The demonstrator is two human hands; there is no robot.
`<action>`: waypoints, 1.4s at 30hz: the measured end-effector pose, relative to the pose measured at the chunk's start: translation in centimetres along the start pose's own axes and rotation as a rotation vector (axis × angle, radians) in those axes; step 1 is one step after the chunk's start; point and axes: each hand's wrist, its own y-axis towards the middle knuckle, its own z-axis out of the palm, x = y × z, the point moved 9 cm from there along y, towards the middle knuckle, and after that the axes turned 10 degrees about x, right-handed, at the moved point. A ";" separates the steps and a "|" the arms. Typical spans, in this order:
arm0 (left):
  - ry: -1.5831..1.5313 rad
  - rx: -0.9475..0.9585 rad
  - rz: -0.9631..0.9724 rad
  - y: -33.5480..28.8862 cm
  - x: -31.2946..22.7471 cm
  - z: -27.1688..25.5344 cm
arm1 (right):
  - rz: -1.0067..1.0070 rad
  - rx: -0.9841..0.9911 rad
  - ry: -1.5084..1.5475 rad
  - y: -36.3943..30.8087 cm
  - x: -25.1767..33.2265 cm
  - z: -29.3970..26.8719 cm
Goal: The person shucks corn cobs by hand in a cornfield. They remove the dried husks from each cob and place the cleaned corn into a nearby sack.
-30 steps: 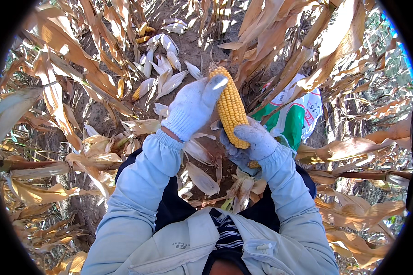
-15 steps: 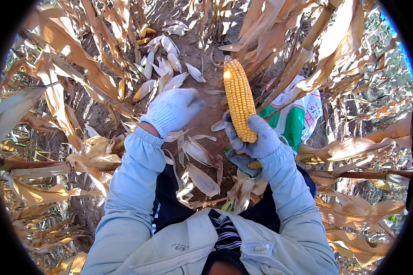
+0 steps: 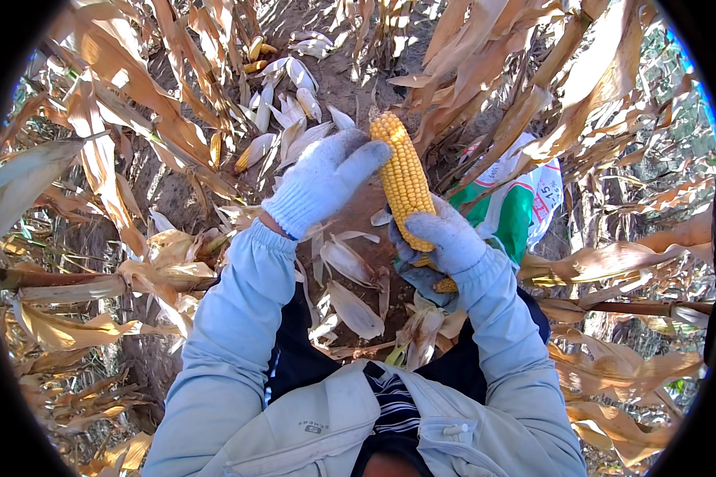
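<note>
From afar I see the corn point(image 3: 406, 181) left of the bag point(image 3: 516, 213). The right hand point(image 3: 451, 239) wraps its bottom end. The left hand point(image 3: 324, 176), farther left, is at its tip; I can't tell if it grips. Corn looks hard, bumpy, light; I'd hold its middle.

Your corn cob point(image 3: 406, 181) sits between your left hand point(image 3: 324, 179) and your right hand point(image 3: 451, 238), with the sack point(image 3: 519, 211) farther right, partly behind leaves point(image 3: 463, 95), cast-down ears point(image 3: 256, 153) on the ground point(image 3: 364, 213) beyond your left hand, and loose husks point(image 3: 355, 310) between your legs point(image 3: 297, 350).
</note>
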 end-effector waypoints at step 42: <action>-1.284 -0.208 -0.169 1.3 4.8 3.9 | -0.348 -0.450 -0.654 -1.6 5.5 -5.1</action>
